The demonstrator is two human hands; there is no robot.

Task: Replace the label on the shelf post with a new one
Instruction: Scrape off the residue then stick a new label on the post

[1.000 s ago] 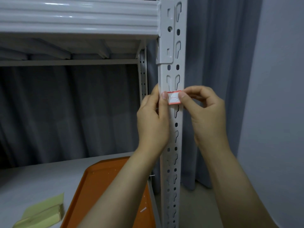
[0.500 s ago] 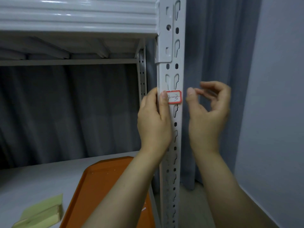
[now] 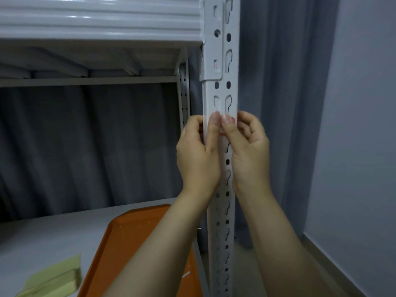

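- Right hand (image 3: 248, 146) is back on the post (image 3: 222, 91). Half a second ago it hung off at 3 o'clock, holding nothing; now its thumb presses flat on the label (image 3: 233, 120). Its other fingers are curled at the post's right edge, and I cannot tell whether they grip that edge.
- Left hand (image 3: 199, 151) stays as it was, with its fingers wrapped round the post's left edge and its thumb pressed on the label's left end.
- Label sits on the front face of the post, almost hidden under the two thumbs, which lie side by side. Only slivers of its red border show, at 1 o'clock and 7 o'clock of the right thumb.
- Judging from this, the new label is already stuck on and is being rubbed down, so the task looks nearly finished.
- Orange tray (image 3: 137, 232) lies on the lower shelf (image 3: 53, 236) at 7 o'clock from the hands, and a yellow paper pad (image 3: 53, 277) lies farther out at 8 o'clock.
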